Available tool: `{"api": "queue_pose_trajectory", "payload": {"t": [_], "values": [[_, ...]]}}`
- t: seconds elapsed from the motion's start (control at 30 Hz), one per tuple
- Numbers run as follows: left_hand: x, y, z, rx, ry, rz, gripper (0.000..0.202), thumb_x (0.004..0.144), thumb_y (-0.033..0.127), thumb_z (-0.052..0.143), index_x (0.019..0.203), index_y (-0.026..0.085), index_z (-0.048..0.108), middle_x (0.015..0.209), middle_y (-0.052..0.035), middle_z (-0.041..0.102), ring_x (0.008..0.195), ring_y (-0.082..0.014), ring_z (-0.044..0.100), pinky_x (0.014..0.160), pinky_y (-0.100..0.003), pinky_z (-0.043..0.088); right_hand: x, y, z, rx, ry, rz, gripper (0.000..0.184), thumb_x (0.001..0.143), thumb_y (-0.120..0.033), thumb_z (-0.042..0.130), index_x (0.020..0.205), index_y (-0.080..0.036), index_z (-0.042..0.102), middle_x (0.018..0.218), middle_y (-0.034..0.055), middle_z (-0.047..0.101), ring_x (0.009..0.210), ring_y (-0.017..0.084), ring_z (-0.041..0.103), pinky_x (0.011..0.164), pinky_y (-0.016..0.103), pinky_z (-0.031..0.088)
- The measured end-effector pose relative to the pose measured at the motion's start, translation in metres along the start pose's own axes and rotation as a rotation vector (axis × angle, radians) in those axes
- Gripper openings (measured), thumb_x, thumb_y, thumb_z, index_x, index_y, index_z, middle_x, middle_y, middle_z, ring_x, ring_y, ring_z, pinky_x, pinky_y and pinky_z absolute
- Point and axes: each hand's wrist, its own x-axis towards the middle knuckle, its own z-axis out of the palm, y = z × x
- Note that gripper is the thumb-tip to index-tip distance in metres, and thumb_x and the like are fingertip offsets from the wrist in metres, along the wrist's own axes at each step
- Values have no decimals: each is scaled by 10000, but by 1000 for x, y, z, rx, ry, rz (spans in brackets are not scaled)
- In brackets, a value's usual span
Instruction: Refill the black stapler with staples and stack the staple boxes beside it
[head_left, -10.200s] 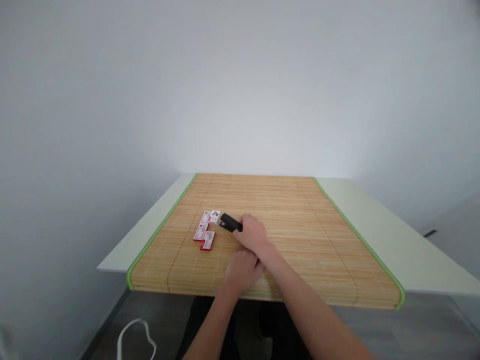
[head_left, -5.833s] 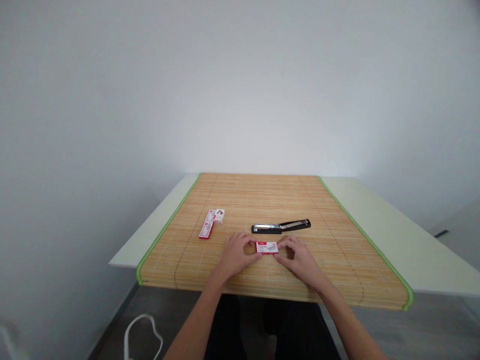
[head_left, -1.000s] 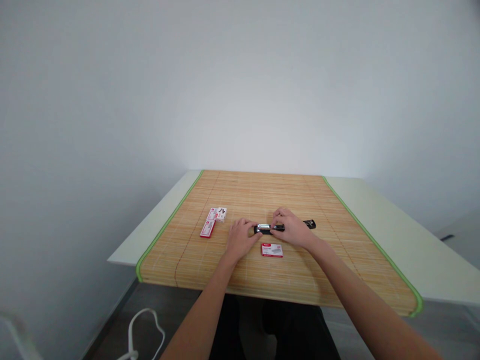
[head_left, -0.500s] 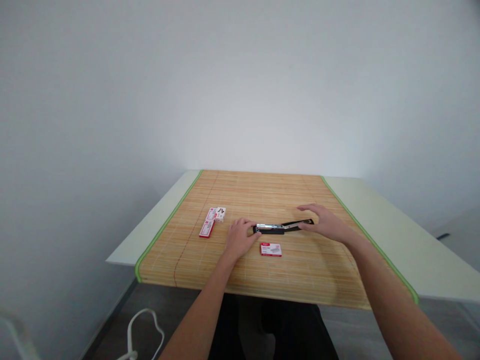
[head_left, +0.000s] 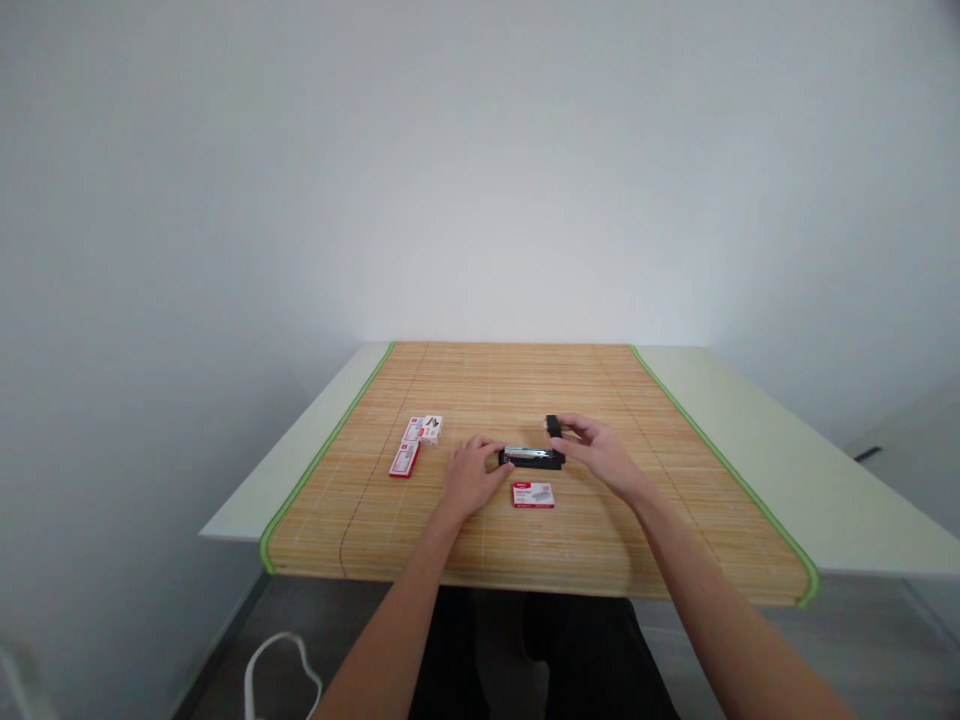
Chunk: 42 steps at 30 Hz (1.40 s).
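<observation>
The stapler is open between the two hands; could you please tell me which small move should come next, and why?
Probably the right hand should swing the black cover of the stapler down over its metal channel: the cover is tipped up in that hand, the channel lies exposed, and the left hand holds the opposite end.

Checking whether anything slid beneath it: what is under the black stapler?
The bamboo mat shows in front of and behind the black stapler, whose base appears to rest on it. The patch directly beneath is covered and cannot be seen.
</observation>
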Motion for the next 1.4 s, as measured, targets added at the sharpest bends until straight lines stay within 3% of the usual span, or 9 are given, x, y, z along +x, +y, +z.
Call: {"api": "queue_pose_trajectory", "payload": {"t": [0.1,0.2,0.5,0.67,0.8,0.97,1.23,1.3,1.4], "values": [[0,1,-1,8,-5,3,302,909,463,698,1182,334,703,1194,-21,649,1163,-252,547,1005,-391,407,15,-5,27,-152,-89,-57,365,834,-447,765,1149,-264,739,1155,48,739,1059,238,689,999,431,541],[0,2,-3,9,-13,0,292,912,464,691,1173,334,704,1187,-22,651,1159,-255,548,995,-389,412,21,-4,41,-295,-133,-124,282,851,-360,751,1115,-262,764,1112,52,747,1033,239,688,987,424,533],[0,5,-4,-5,-7,-3,336,908,463,687,1225,353,693,1188,-23,651,1171,-253,554,1000,-389,422,9,-4,23,-346,-207,-99,363,886,-276,676,1245,-296,729,1230,34,750,1120,278,699,1049,472,519],[-1,10,-9,-87,9,-19,367,915,336,645,1282,326,666,1177,-25,675,1126,-236,593,1015,-391,432,-11,9,9,-373,-101,-34,488,892,-298,653,1380,-319,644,1350,20,691,1237,303,655,1122,531,471],[-14,26,-18,-252,-81,32,394,933,327,590,1326,326,628,1146,-13,707,957,-202,644,960,-369,479,-30,20,4,-349,23,18,537,914,-356,637,1446,-320,576,1436,23,624,1309,313,607,1152,578,431],[-33,48,-22,-222,-173,199,456,849,359,698,1300,314,654,1189,-37,710,1117,-267,626,1044,-410,445,-46,24,9,-290,100,31,554,938,-474,622,1463,-313,553,1472,23,591,1368,302,558,1192,565,388],[-32,55,-20,-118,-158,112,504,912,301,554,1415,297,590,998,-33,740,934,-242,663,889,-372,470,-56,30,15,-267,123,51,567,999,-538,513,1519,-315,479,1551,23,496,1444,267,471,1243,531,324],[-33,54,-24,-126,-189,108,542,919,272,518,1459,303,541,911,-10,728,843,-219,657,851,-362,464,-57,33,14,-256,131,57,576,1000,-534,511,1528,-308,466,1552,28,493,1441,264,476,1244,526,326],[-33,55,-33,-141,-293,108,682,833,310,637,1497,304,480,818,21,698,745,-203,638,799,-342,456,-57,36,13,-231,136,78,594,990,-529,529,1530,-291,465,1551,34,493,1433,266,487,1243,520,329]]}}
